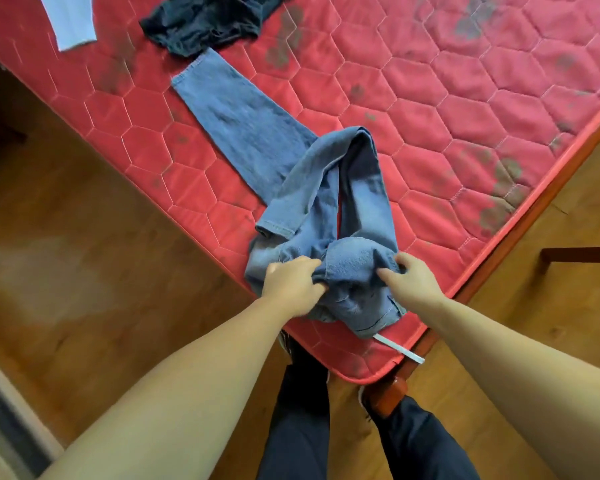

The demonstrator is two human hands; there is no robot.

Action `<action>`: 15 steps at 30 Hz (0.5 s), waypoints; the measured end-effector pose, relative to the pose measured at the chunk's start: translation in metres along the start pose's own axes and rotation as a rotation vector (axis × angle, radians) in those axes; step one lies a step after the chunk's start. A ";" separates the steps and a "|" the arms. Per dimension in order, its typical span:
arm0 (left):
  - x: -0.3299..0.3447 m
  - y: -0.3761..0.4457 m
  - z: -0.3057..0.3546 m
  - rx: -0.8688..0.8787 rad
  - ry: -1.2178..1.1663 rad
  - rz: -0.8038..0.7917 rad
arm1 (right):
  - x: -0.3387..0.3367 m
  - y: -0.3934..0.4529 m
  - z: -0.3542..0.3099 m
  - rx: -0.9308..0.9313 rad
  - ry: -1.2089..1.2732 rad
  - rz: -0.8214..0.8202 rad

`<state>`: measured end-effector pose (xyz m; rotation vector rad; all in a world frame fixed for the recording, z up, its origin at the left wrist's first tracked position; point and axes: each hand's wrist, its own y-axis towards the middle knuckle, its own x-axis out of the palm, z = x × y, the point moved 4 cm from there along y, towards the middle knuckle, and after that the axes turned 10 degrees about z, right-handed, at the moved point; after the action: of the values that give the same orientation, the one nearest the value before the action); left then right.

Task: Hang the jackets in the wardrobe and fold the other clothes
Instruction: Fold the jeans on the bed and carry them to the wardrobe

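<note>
Clearly your left hand [293,285] had a fistful of the blue jeans [326,216] at the waistband, fingers curled into the denim, while your right hand [409,282] pinched the bunched fabric just beside it, low in the frame's centre. The jeans sat on the red quilted mattress [465,98] near its lower corner, waist toward you. One leg ran straight away toward the upper left of the frame; the other was doubled back over the seat (its hem lay just above your left knuckles). So the long axis pointed from your hands up and left, and the folded-back leg lay nearer your left hand. Judging by that, flattening it alongside the straight leg seemed the next need. A dark garment [201,22] and a white garment [73,22] lay at the top left, well apart from the jeans.
</note>
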<state>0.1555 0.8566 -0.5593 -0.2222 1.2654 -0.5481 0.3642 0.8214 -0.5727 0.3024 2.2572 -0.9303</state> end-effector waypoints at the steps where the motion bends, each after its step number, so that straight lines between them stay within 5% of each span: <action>1: -0.008 0.002 0.000 -0.054 -0.097 -0.019 | -0.009 -0.001 -0.014 -0.004 0.065 -0.013; 8: -0.128 0.011 0.043 -0.105 -0.541 0.133 | -0.126 -0.008 -0.127 -0.015 0.522 0.046; 13: -0.239 0.005 0.119 -0.015 -1.167 0.239 | -0.247 -0.047 -0.230 -0.142 0.972 -0.032; 15: -0.277 -0.001 0.145 -0.020 -1.446 0.257 | -0.287 -0.065 -0.245 -0.254 0.965 0.079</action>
<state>0.2379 0.9760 -0.2822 -0.3639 -0.1179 -0.0497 0.4300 0.9558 -0.2199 0.8555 3.1528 -0.4670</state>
